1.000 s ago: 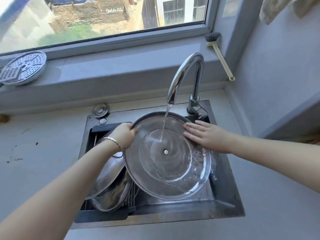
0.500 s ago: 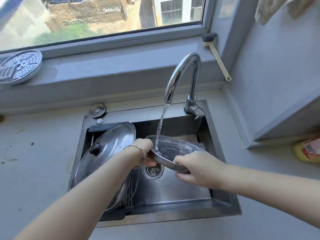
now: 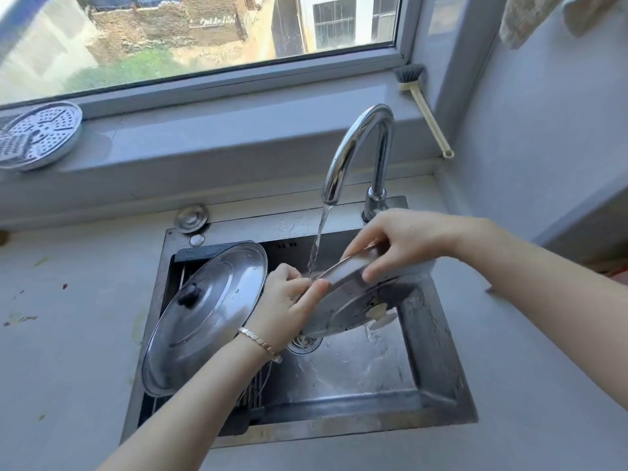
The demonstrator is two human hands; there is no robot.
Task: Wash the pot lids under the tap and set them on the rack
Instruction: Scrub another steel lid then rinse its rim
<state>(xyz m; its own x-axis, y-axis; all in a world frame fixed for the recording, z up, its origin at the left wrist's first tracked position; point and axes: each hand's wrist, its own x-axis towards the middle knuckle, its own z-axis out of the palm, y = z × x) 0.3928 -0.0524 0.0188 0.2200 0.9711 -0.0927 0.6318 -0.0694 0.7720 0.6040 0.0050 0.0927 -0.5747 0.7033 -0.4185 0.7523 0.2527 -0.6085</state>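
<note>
I hold a round steel pot lid [image 3: 343, 305] tilted on edge over the sink, its top side facing me. My left hand [image 3: 285, 302] grips its left rim. My right hand [image 3: 397, 244] grips the upper right rim. Water runs from the chrome tap [image 3: 360, 147] onto the lid's upper edge and drips off its low side. A second steel lid [image 3: 207, 314] with a black knob leans on the dark rack [image 3: 251, 396] in the left part of the sink.
The steel sink [image 3: 438, 338] has a drain [image 3: 304, 343] under the held lid. A perforated steamer plate [image 3: 37, 134] leans on the window ledge at left. A dish brush [image 3: 424, 107] leans in the right corner. Grey counter surrounds the sink.
The held lid has been turned over and tipped up, from hollow side up under the stream to nearly on edge. My right hand has moved from its near rim to its upper rim.
</note>
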